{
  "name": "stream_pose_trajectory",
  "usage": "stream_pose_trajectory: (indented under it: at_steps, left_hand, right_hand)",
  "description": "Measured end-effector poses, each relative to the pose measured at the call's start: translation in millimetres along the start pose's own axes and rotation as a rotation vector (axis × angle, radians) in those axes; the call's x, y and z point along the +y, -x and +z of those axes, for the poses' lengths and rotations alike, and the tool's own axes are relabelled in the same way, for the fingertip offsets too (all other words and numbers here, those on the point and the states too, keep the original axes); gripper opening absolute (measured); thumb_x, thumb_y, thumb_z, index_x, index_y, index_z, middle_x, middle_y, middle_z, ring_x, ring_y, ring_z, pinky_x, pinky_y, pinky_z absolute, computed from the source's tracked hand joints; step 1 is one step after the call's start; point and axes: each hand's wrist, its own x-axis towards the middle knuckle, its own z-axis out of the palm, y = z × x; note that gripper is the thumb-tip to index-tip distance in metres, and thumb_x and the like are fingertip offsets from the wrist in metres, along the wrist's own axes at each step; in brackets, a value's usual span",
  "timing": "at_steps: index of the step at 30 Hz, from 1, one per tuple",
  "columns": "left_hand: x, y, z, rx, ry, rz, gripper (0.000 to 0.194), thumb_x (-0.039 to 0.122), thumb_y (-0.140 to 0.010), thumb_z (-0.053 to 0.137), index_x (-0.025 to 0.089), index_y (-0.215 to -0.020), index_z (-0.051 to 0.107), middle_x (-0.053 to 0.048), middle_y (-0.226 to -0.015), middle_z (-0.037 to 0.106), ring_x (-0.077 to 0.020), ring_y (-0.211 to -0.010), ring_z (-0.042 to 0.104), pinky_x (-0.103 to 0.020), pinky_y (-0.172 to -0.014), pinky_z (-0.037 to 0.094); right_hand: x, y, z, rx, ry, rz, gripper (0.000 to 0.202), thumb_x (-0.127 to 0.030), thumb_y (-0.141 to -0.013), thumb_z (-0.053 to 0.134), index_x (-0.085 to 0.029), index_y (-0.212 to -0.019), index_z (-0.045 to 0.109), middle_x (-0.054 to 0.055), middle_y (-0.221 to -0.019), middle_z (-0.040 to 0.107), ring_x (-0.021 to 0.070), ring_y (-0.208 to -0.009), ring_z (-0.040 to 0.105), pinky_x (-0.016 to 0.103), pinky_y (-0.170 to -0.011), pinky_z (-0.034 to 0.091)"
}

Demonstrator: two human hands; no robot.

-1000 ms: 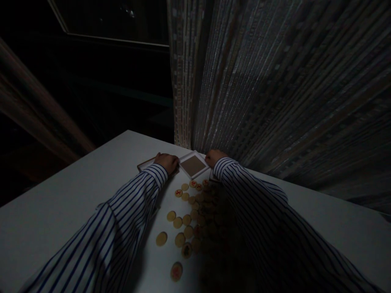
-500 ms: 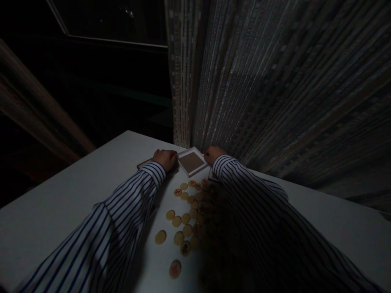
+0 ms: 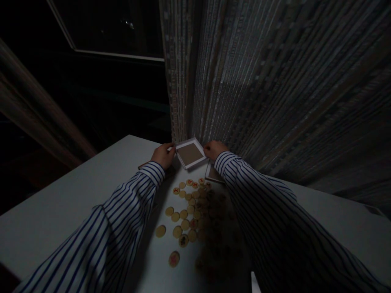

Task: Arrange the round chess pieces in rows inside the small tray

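Note:
A shallow square box [image 3: 191, 155] with white walls and a brown inside is held tilted at the far end of the table. My left hand [image 3: 164, 156] grips its left corner between thumb and fingers. On the opposite corner my right hand [image 3: 215, 149] is closed in a pinch. Below the box, many round xiangqi pieces [image 3: 183, 214] lie loose; several show red or dark characters, others are plain side up. My right arm's shadow darkens those on the right. A second flat, brown, pale-edged piece [image 3: 213, 173] is partly covered by my right wrist.
The white table [image 3: 91, 187] has its far corner close beyond my hands. A string curtain [image 3: 210, 81] hangs right behind the box and along the right edge. Under my left wrist, a brown edge [image 3: 143, 164] of something flat sticks out. The room is dim.
Both hands have raised and turned the box slightly, its far side now higher. More of the flat brown piece by my right wrist shows. The xiangqi pieces stay put; the view has shifted a little.

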Motion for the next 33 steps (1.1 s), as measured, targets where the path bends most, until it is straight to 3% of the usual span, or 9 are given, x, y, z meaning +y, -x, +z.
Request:
stream_pose_trajectory:
  at_steps: [6,13,22,33]
  left_hand:
    - [1.5,-0.3,3.7,0.062,0.258,-0.088,0.037,0.025,-0.084,0.050,0.011,-0.116,0.060,-0.013,-0.100,0.069,-0.0216,-0.084,0.067,-0.033,-0.079,0.052]
    - [10.4,12.0,0.3,0.126,0.583,-0.189,0.028,0.016,-0.080,0.056,0.008,-0.107,0.062,-0.012,-0.097,0.067,-0.0159,-0.071,0.067,-0.028,-0.062,0.056]
    - [24.1,29.7,-8.3,0.184,0.860,-0.244,0.021,0.009,-0.074,0.061,0.012,-0.095,0.061,-0.005,-0.086,0.066,-0.0121,-0.067,0.064,-0.032,-0.066,0.057]
    - [39.4,53.1,-20.1,0.177,0.948,-0.226,0.021,0.009,-0.071,0.062,0.012,-0.092,0.061,-0.001,-0.074,0.063,-0.0130,-0.068,0.063,-0.033,-0.068,0.056]
  right_hand:
    - [-1.4,12.5,-12.3,0.052,-0.013,0.002,0.029,-0.028,-0.084,0.047,-0.023,-0.101,0.070,0.007,-0.103,0.069,0.0217,-0.096,0.062,0.026,-0.079,0.044]
    - [-5.7,31.4,-23.3,0.084,-0.042,-0.013,0.029,-0.027,-0.083,0.046,-0.022,-0.100,0.070,0.007,-0.101,0.070,0.0206,-0.095,0.062,0.025,-0.079,0.044]
    - [-7.7,53.1,-33.0,0.130,-0.109,-0.027,0.028,-0.025,-0.083,0.049,-0.021,-0.099,0.071,0.005,-0.101,0.070,0.0180,-0.095,0.062,0.022,-0.078,0.043]
    - [-7.0,85.1,-40.3,0.174,-0.278,-0.010,0.024,-0.022,-0.082,0.052,-0.016,-0.094,0.071,0.003,-0.091,0.071,0.0137,-0.084,0.063,0.019,-0.074,0.044]
